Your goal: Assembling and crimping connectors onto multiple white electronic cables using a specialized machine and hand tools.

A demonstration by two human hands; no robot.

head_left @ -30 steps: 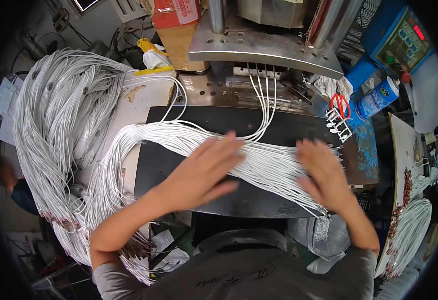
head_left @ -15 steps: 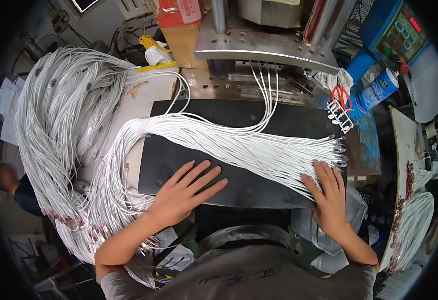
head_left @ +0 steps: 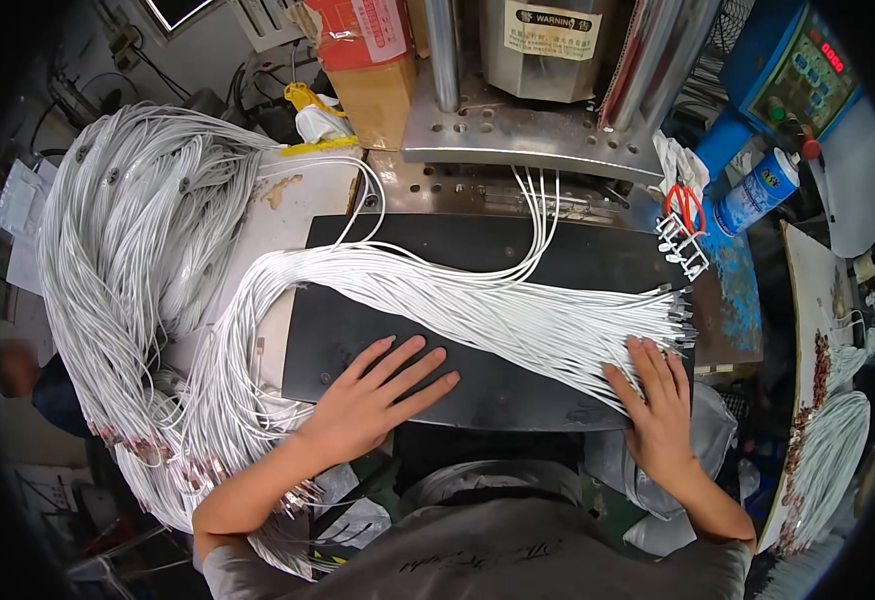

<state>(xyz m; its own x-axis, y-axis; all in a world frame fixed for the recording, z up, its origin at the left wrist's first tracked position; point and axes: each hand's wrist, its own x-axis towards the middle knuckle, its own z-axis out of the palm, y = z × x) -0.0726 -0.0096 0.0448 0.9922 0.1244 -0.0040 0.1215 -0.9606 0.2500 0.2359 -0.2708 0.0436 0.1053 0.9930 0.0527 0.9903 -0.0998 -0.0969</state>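
Observation:
A thick bundle of white cables lies across a black board, its small metal-tipped connector ends fanned out at the right. My left hand rests flat on the board below the bundle, fingers spread and holding nothing. On the right, my right hand lies open at the lower edge of the bundle, with its fingertips touching the cables near their ends. Several cables curve up from the bundle and pass under the steel plate of a press, where their tips are hidden.
A large heap of grey-white cables hangs over the left side. At the right stand a blue spray can, a blue control box and red-handled cutters beside white moulded pieces. More cables lie on a far-right board.
The press's steel plate and the block above it have come down over the cable ends. My view has shifted slightly. Both hands stay in place.

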